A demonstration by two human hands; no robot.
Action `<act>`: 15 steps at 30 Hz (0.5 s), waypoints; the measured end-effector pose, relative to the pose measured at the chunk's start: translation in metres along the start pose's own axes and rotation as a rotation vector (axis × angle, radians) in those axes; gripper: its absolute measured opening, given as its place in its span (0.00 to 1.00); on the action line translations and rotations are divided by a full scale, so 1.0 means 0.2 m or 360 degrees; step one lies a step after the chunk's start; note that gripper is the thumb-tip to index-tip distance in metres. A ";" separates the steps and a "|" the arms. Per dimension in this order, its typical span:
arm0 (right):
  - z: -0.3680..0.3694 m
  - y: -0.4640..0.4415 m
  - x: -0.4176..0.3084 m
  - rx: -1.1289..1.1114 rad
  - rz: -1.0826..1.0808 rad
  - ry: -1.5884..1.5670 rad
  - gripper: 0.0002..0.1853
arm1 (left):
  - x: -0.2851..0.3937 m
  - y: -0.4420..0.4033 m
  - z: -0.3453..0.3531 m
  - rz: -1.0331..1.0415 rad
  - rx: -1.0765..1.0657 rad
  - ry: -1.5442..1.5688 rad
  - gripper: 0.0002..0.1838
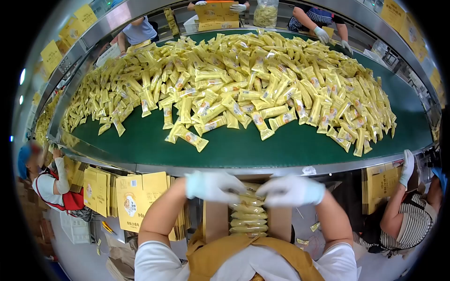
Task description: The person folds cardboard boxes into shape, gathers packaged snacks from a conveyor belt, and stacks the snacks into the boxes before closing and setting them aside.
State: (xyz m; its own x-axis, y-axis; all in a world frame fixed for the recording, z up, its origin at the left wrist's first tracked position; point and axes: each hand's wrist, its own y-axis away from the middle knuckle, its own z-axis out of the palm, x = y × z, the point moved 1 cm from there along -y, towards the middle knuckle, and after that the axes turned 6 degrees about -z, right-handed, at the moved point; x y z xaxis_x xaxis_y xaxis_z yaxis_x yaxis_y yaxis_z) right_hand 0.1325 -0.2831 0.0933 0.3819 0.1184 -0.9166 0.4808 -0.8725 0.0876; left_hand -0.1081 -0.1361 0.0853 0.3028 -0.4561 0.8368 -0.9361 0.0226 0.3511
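Observation:
Both my hands, in white gloves, are over an open cardboard carton (210,220) in front of my body. Inside it, yellow wrapped snack bars (248,216) lie stacked crosswise in a row. My left hand (213,186) curls its fingers at the left end of the topmost bars. From the other side, my right hand (290,190) closes on their right end. The fingertips partly hide these bars. A large heap of the same yellow bars (234,79) covers much of the green conveyor belt (225,152) beyond.
Flattened yellow cartons (140,194) stand at the left, with more cartons (382,185) at the right. A metal rail (234,171) edges the belt. Co-workers are at the left (56,182), right (408,220) and far side (318,23). A white crate (75,228) sits lower left.

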 end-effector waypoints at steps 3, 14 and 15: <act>-0.30 -0.10 0.20 0.0788 0.0037 0.0305 0.18 | -0.22 0.15 -0.22 -0.0415 0.0992 0.0192 0.13; -0.36 -0.80 0.79 0.0853 0.0933 0.1464 0.45 | -0.71 -0.28 -0.32 -0.1574 0.1503 -0.1049 0.43; -0.34 -0.78 0.82 0.0849 0.0867 0.1607 0.41 | -0.72 -0.29 -0.30 -0.1462 0.1490 -0.1132 0.41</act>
State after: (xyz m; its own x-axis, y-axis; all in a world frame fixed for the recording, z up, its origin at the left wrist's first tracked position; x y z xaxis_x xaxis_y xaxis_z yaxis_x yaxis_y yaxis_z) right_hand 0.1735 -0.0960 -0.0436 0.9733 -0.2127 -0.0859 -0.2155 -0.9762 -0.0247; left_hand -0.0867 -0.0182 -0.0295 0.9448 -0.3277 0.0073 -0.3278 -0.9447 0.0077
